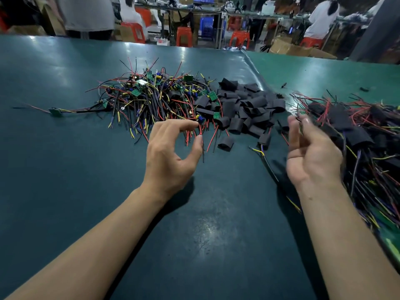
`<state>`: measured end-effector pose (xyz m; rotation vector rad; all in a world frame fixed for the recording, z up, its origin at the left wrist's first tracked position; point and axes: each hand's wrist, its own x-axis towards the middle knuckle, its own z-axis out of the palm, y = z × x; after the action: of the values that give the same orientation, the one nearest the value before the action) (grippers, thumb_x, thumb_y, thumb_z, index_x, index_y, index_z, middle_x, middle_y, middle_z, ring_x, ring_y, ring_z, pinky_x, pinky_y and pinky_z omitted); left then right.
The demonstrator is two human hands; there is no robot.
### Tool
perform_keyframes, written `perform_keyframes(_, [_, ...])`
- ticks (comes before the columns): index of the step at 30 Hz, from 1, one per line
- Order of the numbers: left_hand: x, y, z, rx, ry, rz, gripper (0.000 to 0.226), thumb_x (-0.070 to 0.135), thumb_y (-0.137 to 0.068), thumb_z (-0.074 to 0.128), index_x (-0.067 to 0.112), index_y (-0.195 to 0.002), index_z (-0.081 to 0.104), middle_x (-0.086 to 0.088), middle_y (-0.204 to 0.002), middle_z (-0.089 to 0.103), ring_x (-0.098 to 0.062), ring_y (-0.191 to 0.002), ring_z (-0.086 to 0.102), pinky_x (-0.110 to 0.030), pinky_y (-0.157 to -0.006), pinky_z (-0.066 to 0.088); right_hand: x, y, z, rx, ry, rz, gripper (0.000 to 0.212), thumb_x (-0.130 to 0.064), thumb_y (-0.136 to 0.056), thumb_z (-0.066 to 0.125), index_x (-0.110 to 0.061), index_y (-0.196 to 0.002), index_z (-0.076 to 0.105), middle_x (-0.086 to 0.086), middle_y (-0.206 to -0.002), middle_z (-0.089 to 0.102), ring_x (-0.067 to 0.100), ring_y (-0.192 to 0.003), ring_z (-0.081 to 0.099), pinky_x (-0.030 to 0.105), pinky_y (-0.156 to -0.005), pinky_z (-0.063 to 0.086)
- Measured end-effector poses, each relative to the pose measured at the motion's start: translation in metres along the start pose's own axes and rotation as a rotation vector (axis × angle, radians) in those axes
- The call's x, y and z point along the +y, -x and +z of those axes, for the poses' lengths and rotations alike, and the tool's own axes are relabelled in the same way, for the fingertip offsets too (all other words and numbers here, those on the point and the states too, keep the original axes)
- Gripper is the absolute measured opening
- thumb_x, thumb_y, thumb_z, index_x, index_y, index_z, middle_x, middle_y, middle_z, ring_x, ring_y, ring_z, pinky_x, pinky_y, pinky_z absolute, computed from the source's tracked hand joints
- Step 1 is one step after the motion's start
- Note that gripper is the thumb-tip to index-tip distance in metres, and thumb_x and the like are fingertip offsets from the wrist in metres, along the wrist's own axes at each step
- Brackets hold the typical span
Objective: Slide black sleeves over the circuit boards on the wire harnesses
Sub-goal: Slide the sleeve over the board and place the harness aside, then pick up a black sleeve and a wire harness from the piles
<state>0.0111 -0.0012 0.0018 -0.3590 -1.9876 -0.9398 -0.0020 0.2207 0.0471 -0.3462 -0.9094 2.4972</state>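
A tangled heap of wire harnesses [151, 96] with small green circuit boards lies at the table's middle. Beside it on the right sits a pile of loose black sleeves [249, 107]. My left hand [171, 152] hovers at the heap's near edge, forefinger and thumb spread apart around red wire ends, holding nothing. My right hand [311, 154] is blurred, palm turned leftward, fingers loosely curled, at the edge of a second heap of sleeved harnesses [363, 135] on the right. One sleeved harness [265, 141] lies between my hands.
The work surface is a dark green mat [86, 169]. A single black sleeve [226, 144] lies apart near the front of the pile. Across the table's far edge are orange stools [184, 35], cardboard boxes and seated people at other benches.
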Motion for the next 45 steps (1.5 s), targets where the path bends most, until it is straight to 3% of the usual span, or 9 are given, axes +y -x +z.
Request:
perform_keyframes(8, [-0.018,0.003,0.003,-0.383,-0.364,-0.4,0.044,0.043,-0.091,0.059,0.021,-0.129,0.059,-0.003,-0.133,0.055,-0.025,-0.128,0.039,-0.039,-0.107,0.031,0.018,0.007,-0.002,-0.106,0.143,0.144,0.016,0.004,-0.094,0.05,-0.004,-0.105,0.059,0.009,-0.076,0.074,0.026,-0.072,0.074,0.022,-0.053,0.054])
perform_keyframes(11, [-0.023,0.004,0.005,-0.477,-0.453,-0.402,0.035,0.041,-0.095,0.054,0.021,-0.121,0.067,-0.003,-0.134,0.058,-0.028,-0.125,0.043,-0.039,-0.102,0.032,0.026,0.012,-0.001,-0.19,0.287,0.178,0.013,-0.001,-0.095,0.052,-0.006,-0.101,0.062,0.009,-0.075,0.072,0.024,-0.064,0.071,0.023,-0.048,0.053])
perform_keyframes(17, [-0.026,0.001,0.002,-0.322,-0.354,-0.455,0.022,0.023,-0.093,0.06,0.011,-0.107,0.073,-0.006,-0.11,0.069,-0.028,-0.104,0.054,-0.032,-0.092,0.037,0.039,0.023,0.004,-0.285,0.458,0.243,0.012,-0.003,-0.095,0.053,-0.007,-0.1,0.063,0.007,-0.071,0.071,0.02,-0.053,0.066,0.022,-0.043,0.049])
perform_keyframes(21, [-0.028,-0.003,0.001,-0.335,-0.286,-0.482,0.029,0.035,-0.089,0.066,0.023,-0.116,0.067,-0.004,-0.124,0.057,-0.026,-0.119,0.046,-0.028,-0.099,0.032,0.04,0.026,0.004,-0.33,0.526,0.247,0.013,-0.004,-0.095,0.054,-0.008,-0.097,0.066,0.006,-0.07,0.07,0.018,-0.053,0.063,0.022,-0.043,0.049])
perform_keyframes(25, [-0.029,-0.003,0.005,-0.459,-0.33,-0.473,0.06,0.046,-0.091,0.06,0.021,-0.144,0.047,-0.002,-0.147,0.048,-0.025,-0.136,0.038,-0.042,-0.11,0.029,0.041,0.027,0.004,-0.348,0.548,0.253,0.013,-0.005,-0.095,0.054,-0.008,-0.097,0.066,0.005,-0.07,0.07,0.017,-0.052,0.062,0.022,-0.042,0.048])
perform_keyframes(31, [-0.054,-0.014,-0.02,-0.203,-0.454,-0.441,0.053,0.036,-0.091,0.061,0.011,-0.137,0.054,-0.01,-0.139,0.056,-0.034,-0.126,0.045,-0.042,-0.105,0.035,0.04,0.025,0.003,-0.345,0.552,0.244,0.014,-0.005,-0.095,0.053,-0.009,-0.096,0.067,0.005,-0.07,0.07,0.016,-0.052,0.062,0.022,-0.042,0.047])
perform_keyframes(35, [-0.066,-0.011,-0.025,-0.56,-0.706,-0.496,0.054,0.06,-0.092,0.048,0.03,-0.137,0.053,-0.009,-0.137,0.053,-0.034,-0.132,0.038,-0.046,-0.102,0.033,0.042,0.025,0.002,-0.371,0.576,0.247,0.014,-0.006,-0.094,0.054,-0.01,-0.095,0.067,0.005,-0.071,0.07,0.016,-0.052,0.061,0.023,-0.042,0.046])
perform_keyframes(40, [-0.068,-0.016,-0.026,-0.278,-0.484,-0.563,0.026,0.019,-0.092,0.058,0.014,-0.115,0.068,-0.012,-0.11,0.071,-0.037,-0.111,0.052,-0.041,-0.094,0.04,0.041,0.026,0.002,-0.392,0.592,0.25,0.015,-0.006,-0.095,0.054,-0.01,-0.094,0.068,0.005,-0.072,0.07,0.016,-0.052,0.061,0.023,-0.042,0.046])
perform_keyframes(45, [-0.062,-0.017,-0.03,-0.181,-0.439,-0.611,0.033,0.01,-0.09,0.054,0.011,-0.122,0.062,-0.007,-0.102,0.073,-0.035,-0.107,0.056,-0.04,-0.092,0.04,0.041,0.027,0.002,-0.392,0.596,0.253,0.015,-0.005,-0.095,0.054,-0.01,-0.095,0.068,0.006,-0.074,0.069,0.016,-0.053,0.061,0.023,-0.042,0.047])
